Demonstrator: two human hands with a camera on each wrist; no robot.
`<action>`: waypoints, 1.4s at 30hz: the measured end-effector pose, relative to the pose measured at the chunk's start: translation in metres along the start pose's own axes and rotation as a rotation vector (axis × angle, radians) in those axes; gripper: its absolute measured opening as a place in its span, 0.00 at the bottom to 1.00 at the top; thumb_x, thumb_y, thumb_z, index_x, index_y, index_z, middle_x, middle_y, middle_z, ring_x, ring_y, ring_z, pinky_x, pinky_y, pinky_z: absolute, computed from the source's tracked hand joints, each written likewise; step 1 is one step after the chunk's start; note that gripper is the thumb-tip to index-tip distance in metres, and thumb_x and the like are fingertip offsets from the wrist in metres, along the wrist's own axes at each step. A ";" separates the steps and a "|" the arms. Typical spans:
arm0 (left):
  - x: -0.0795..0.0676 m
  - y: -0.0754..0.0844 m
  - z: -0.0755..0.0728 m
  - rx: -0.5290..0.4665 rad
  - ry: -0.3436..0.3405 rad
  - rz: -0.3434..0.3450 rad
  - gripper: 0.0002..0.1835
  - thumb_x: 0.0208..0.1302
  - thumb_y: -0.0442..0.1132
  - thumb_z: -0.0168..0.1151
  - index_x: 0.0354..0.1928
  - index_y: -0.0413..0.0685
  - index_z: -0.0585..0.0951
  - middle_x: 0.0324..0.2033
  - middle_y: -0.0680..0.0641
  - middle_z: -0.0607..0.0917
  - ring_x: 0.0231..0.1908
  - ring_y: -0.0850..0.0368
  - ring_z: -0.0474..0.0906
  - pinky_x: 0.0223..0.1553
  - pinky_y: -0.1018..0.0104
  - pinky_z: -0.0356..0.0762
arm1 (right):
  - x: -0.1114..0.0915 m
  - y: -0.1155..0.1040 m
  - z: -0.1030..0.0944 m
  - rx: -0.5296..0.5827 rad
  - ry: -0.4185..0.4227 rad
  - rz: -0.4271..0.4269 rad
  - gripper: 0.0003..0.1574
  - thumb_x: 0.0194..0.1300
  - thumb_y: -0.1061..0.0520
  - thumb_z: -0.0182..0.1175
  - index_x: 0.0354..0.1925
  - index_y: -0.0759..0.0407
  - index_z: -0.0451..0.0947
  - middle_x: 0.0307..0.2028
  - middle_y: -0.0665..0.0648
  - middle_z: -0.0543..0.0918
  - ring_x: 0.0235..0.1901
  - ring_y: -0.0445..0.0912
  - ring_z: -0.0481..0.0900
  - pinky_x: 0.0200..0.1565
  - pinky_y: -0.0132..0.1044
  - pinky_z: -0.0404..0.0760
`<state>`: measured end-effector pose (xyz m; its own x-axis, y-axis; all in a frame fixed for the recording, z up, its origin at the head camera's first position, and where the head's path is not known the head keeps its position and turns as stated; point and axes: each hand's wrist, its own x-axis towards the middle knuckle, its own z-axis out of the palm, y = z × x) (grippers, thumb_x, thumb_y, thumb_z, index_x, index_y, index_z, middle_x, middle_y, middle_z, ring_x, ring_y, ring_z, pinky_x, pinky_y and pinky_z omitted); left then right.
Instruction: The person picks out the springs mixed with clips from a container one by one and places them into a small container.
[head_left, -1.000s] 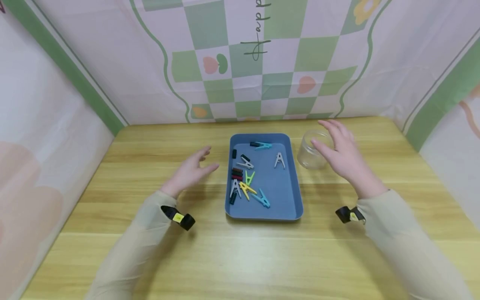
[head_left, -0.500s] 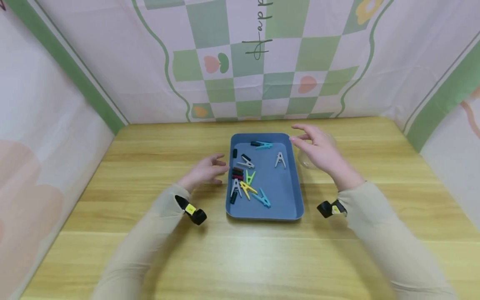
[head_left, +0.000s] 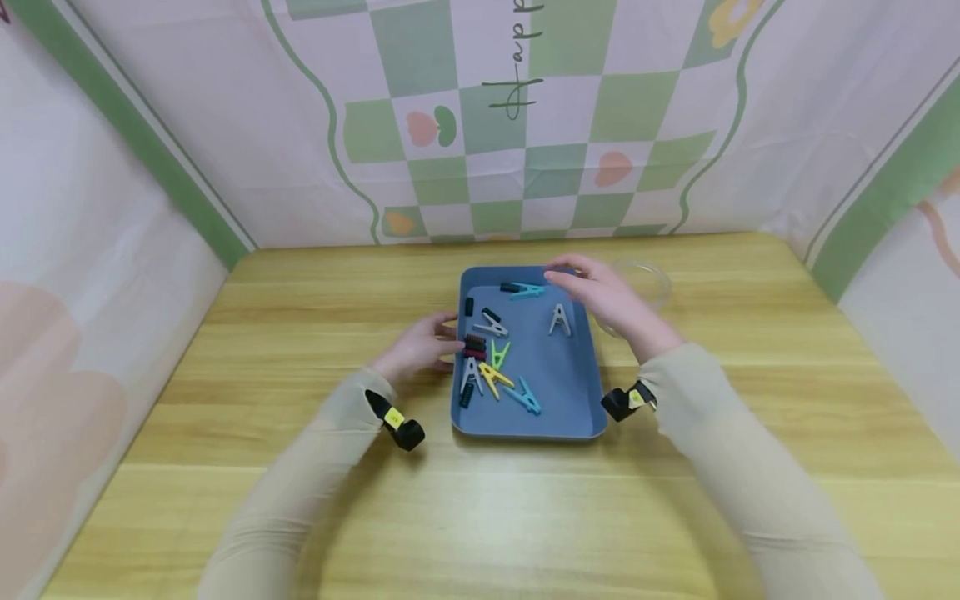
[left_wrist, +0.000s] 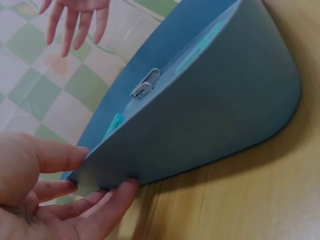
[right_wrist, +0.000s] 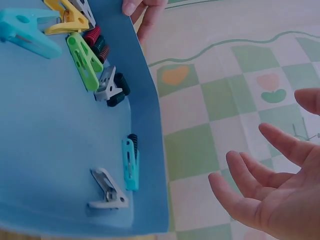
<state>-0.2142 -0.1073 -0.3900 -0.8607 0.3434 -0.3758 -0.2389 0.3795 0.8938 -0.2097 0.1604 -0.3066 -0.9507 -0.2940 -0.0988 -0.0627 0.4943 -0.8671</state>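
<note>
A blue tray with low walls lies on the table, holding several plastic clothespins. Among them are a yellow clothespin, a lime green clothespin and a grey clothespin. Small ribbed cylinders, dark and red, lie along its left wall. My left hand grips the left wall, its thumb at the rim and fingertips against the outside. Over the far right corner is my right hand, fingers spread and holding nothing; the right wrist view shows it apart from the rim.
A clear round container stands right of the tray, partly hidden behind the right hand. A patterned cloth hangs behind the wooden table and at both sides.
The right hand has moved left, from beside the clear container to over the tray's far right corner. The left hand has moved right to the tray's wall. The tray stays in place.
</note>
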 end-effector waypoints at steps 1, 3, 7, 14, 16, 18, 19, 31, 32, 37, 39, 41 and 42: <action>0.000 0.000 0.000 -0.004 0.003 -0.002 0.35 0.67 0.32 0.55 0.72 0.46 0.54 0.63 0.36 0.67 0.57 0.41 0.73 0.46 0.59 0.84 | 0.002 0.000 0.001 0.016 -0.010 0.005 0.28 0.72 0.49 0.47 0.63 0.64 0.65 0.65 0.65 0.65 0.65 0.59 0.62 0.66 0.56 0.64; 0.001 -0.002 0.001 -0.006 0.008 -0.005 0.34 0.67 0.32 0.55 0.72 0.46 0.54 0.63 0.36 0.67 0.57 0.42 0.73 0.46 0.59 0.84 | 0.007 0.001 0.003 0.044 -0.034 0.014 0.28 0.73 0.50 0.47 0.63 0.65 0.64 0.65 0.65 0.64 0.66 0.58 0.60 0.67 0.56 0.63; 0.003 -0.004 0.002 0.005 0.017 -0.005 0.34 0.67 0.33 0.55 0.72 0.48 0.55 0.63 0.37 0.67 0.57 0.43 0.73 0.46 0.59 0.84 | 0.014 0.003 0.006 0.053 -0.078 0.032 0.28 0.73 0.50 0.46 0.64 0.66 0.63 0.66 0.66 0.64 0.67 0.58 0.59 0.68 0.56 0.62; 0.001 -0.003 0.006 0.006 0.035 0.004 0.31 0.68 0.32 0.53 0.71 0.48 0.57 0.62 0.37 0.68 0.57 0.44 0.73 0.46 0.57 0.84 | 0.025 0.009 0.013 0.047 -0.124 0.039 0.28 0.74 0.51 0.45 0.63 0.68 0.63 0.65 0.67 0.64 0.66 0.59 0.60 0.67 0.58 0.62; 0.001 -0.003 0.006 0.004 0.039 0.002 0.31 0.68 0.32 0.53 0.71 0.48 0.57 0.62 0.38 0.68 0.57 0.44 0.73 0.46 0.58 0.84 | 0.026 0.010 0.016 0.034 -0.137 0.036 0.28 0.74 0.51 0.45 0.63 0.68 0.64 0.65 0.67 0.65 0.66 0.60 0.61 0.67 0.58 0.63; 0.001 -0.003 0.006 0.003 0.043 0.000 0.32 0.68 0.32 0.54 0.71 0.48 0.57 0.63 0.38 0.68 0.57 0.44 0.73 0.46 0.58 0.84 | 0.027 0.010 0.020 0.020 -0.157 0.033 0.27 0.73 0.52 0.45 0.62 0.67 0.65 0.65 0.67 0.66 0.65 0.59 0.63 0.66 0.57 0.64; 0.001 -0.002 0.006 0.003 0.044 0.000 0.32 0.68 0.33 0.54 0.72 0.48 0.57 0.63 0.38 0.68 0.57 0.44 0.73 0.46 0.58 0.84 | 0.028 0.010 0.022 0.005 -0.168 0.030 0.26 0.73 0.51 0.46 0.62 0.66 0.66 0.64 0.66 0.67 0.64 0.59 0.64 0.66 0.57 0.65; 0.003 -0.004 0.004 -0.016 0.039 -0.008 0.32 0.69 0.33 0.53 0.72 0.49 0.56 0.64 0.38 0.67 0.57 0.44 0.72 0.45 0.57 0.84 | 0.037 0.012 0.045 -0.194 -0.257 -0.016 0.27 0.69 0.48 0.53 0.62 0.59 0.69 0.60 0.61 0.73 0.61 0.56 0.68 0.62 0.56 0.69; 0.003 -0.004 0.004 -0.015 0.040 -0.009 0.32 0.69 0.33 0.53 0.72 0.49 0.56 0.64 0.38 0.67 0.57 0.43 0.72 0.45 0.57 0.84 | 0.039 0.013 0.046 -0.198 -0.251 -0.005 0.27 0.69 0.48 0.53 0.61 0.58 0.70 0.60 0.61 0.73 0.61 0.56 0.68 0.62 0.56 0.69; 0.001 -0.004 0.004 -0.023 0.040 -0.003 0.32 0.68 0.32 0.53 0.72 0.48 0.56 0.63 0.38 0.67 0.57 0.43 0.73 0.45 0.57 0.84 | 0.050 0.022 0.051 -0.226 -0.217 0.045 0.27 0.69 0.48 0.52 0.61 0.59 0.70 0.60 0.61 0.74 0.61 0.56 0.69 0.62 0.55 0.70; 0.000 -0.004 0.005 -0.022 0.039 0.002 0.32 0.68 0.32 0.53 0.72 0.48 0.56 0.63 0.38 0.68 0.57 0.43 0.73 0.45 0.57 0.84 | 0.054 0.025 0.053 -0.246 -0.211 0.054 0.27 0.69 0.48 0.52 0.61 0.60 0.70 0.60 0.62 0.73 0.61 0.56 0.69 0.62 0.55 0.70; 0.000 -0.004 0.005 -0.021 0.038 0.004 0.32 0.68 0.32 0.53 0.72 0.49 0.56 0.63 0.38 0.68 0.57 0.43 0.73 0.44 0.57 0.84 | 0.058 0.026 0.056 -0.264 -0.210 0.063 0.27 0.69 0.49 0.52 0.61 0.61 0.70 0.60 0.62 0.73 0.61 0.56 0.68 0.62 0.54 0.70; 0.000 -0.004 0.005 -0.018 0.038 0.005 0.32 0.68 0.32 0.53 0.72 0.49 0.56 0.63 0.38 0.68 0.57 0.44 0.73 0.44 0.57 0.85 | 0.060 0.027 0.057 -0.275 -0.208 0.064 0.27 0.69 0.49 0.52 0.60 0.61 0.71 0.60 0.63 0.73 0.61 0.57 0.69 0.62 0.54 0.70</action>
<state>-0.2107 -0.1047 -0.3951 -0.8783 0.3119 -0.3624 -0.2427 0.3622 0.8999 -0.2510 0.1097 -0.3633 -0.8751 -0.4012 -0.2706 -0.1111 0.7107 -0.6946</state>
